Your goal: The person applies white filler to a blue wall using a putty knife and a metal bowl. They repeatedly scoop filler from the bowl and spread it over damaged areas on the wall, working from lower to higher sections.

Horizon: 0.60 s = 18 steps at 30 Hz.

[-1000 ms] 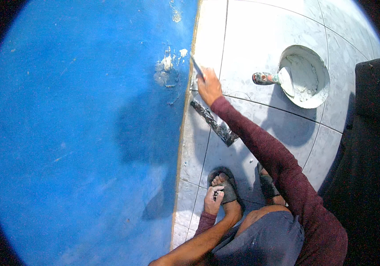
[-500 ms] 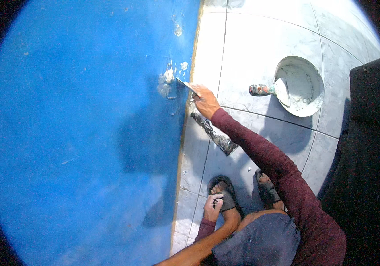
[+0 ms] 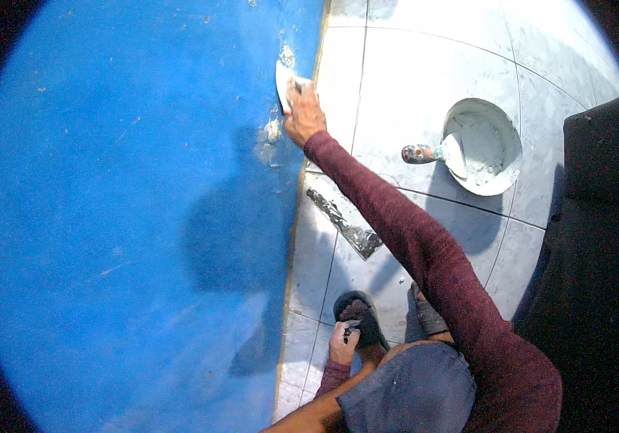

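My right hand [image 3: 304, 117] grips a putty scraper [image 3: 282, 83] with a pale blade, held against the blue wall [image 3: 107, 187]. The blade lies just below an upper whitish putty patch [image 3: 287, 55]. Below the hand is a second rough putty patch [image 3: 272, 131]. Low down by my sandalled foot [image 3: 368, 325], my left hand [image 3: 342, 345] has its fingers curled together; what they hold, if anything, cannot be made out.
On the tiled floor [image 3: 403, 79] stands a round white tub [image 3: 514, 148] with pale putty inside. A putty knife [image 3: 421, 154] rests across its rim. Near the wall's base lies a flat, smeared plate-like tool [image 3: 347, 224], partly under my right arm. A dark object [image 3: 602, 151] stands at right.
My right hand has moved up along the wall with the scraper, from beside the lower putty patch to just under the upper one. The scraper's blade now shows broadside. My left hand stays low.
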{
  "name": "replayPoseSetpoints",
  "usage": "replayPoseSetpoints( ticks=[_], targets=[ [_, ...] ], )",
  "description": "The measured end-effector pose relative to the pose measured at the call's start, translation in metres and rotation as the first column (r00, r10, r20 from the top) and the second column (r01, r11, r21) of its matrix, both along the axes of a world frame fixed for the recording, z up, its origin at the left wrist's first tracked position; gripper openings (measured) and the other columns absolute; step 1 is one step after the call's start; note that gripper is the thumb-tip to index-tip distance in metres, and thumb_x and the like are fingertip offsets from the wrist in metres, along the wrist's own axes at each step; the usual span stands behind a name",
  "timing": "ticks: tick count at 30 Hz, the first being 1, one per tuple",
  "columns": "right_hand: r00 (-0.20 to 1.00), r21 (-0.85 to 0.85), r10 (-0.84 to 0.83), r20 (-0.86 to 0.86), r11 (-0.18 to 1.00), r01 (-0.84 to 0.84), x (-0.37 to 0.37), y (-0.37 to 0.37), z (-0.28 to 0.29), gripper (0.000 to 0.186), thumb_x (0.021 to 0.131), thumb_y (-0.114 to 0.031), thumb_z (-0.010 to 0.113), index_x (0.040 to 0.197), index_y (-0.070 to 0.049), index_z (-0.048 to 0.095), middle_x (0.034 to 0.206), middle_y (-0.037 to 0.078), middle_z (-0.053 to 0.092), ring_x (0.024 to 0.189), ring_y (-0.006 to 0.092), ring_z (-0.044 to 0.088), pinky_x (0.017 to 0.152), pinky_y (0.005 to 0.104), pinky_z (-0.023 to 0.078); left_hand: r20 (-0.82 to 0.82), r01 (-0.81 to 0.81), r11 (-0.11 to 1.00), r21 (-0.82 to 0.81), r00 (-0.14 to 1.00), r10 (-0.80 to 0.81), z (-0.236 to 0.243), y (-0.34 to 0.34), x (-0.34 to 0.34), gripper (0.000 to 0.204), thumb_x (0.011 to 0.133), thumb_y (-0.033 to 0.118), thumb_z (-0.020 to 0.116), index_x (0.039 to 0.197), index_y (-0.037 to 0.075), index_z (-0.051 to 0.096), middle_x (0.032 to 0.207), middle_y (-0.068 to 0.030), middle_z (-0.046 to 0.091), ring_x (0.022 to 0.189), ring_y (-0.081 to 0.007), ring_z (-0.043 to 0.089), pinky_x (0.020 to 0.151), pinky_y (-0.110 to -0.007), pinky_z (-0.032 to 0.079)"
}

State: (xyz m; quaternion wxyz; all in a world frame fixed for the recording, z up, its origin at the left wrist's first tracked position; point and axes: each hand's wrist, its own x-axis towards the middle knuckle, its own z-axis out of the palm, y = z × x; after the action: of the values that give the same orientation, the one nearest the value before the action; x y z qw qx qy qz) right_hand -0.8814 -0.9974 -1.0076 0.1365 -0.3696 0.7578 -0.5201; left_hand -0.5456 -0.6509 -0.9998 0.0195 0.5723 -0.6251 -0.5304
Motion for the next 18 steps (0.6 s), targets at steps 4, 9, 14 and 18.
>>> replayPoseSetpoints(
  ticks=[4,9,14,18],
  targets=[
    [0.991,-0.095,0.134,-0.021,0.986,-0.135,0.0,0.028,0.0,0.05,0.076,-0.002,0.049,0.126,0.001,0.049,0.115,0.022,0.045,0.109,0.0365,0.048,0.096,0.0409,0.042,-0.031,0.006,1.0,0.006,1.0,-0.006,0.003,-0.006,-0.001,0.022,0.084,0.014,0.059,0.103,0.004,0.062,0.083,-0.0042,0.049,0.075,-0.0136,0.051,0.071,-0.027,0.043],
    [0.962,-0.027,-0.119,0.246,0.991,0.129,-0.043,0.0,0.011,0.05,0.079,-0.005,0.048,0.128,0.001,0.048,0.118,0.023,0.046,0.112,0.0374,0.048,0.096,0.0414,0.041,-0.037,0.04,0.999,-0.017,0.998,-0.041,0.0,-0.002,-0.004,0.022,0.084,0.014,0.061,0.104,0.004,0.062,0.091,-0.0063,0.059,0.085,-0.0152,0.056,0.075,-0.028,0.045],
    [0.994,0.088,-0.044,0.1,0.996,0.035,-0.032,-0.022,0.018,0.055,0.075,-0.004,0.048,0.13,0.001,0.047,0.114,0.025,0.045,0.11,0.04,0.048,0.096,0.0428,0.04,-0.049,-0.052,0.998,0.031,0.997,0.054,-0.003,0.003,0.0,0.022,0.081,0.013,0.061,0.102,0.004,0.063,0.088,-0.006,0.054,0.081,-0.0173,0.054,0.076,-0.028,0.043],
    [0.993,-0.003,0.027,-0.118,1.0,-0.028,-0.012,0.001,0.016,0.06,0.069,0.002,0.049,0.129,0.001,0.047,0.116,0.024,0.044,0.111,0.0399,0.046,0.097,0.042,0.04,-0.082,0.023,0.996,-0.089,0.996,-0.031,-0.001,0.0,-0.005,0.025,0.08,0.015,0.061,0.102,0.004,0.063,0.091,-0.0072,0.055,0.083,-0.0181,0.054,0.077,-0.029,0.044]
  ],
)
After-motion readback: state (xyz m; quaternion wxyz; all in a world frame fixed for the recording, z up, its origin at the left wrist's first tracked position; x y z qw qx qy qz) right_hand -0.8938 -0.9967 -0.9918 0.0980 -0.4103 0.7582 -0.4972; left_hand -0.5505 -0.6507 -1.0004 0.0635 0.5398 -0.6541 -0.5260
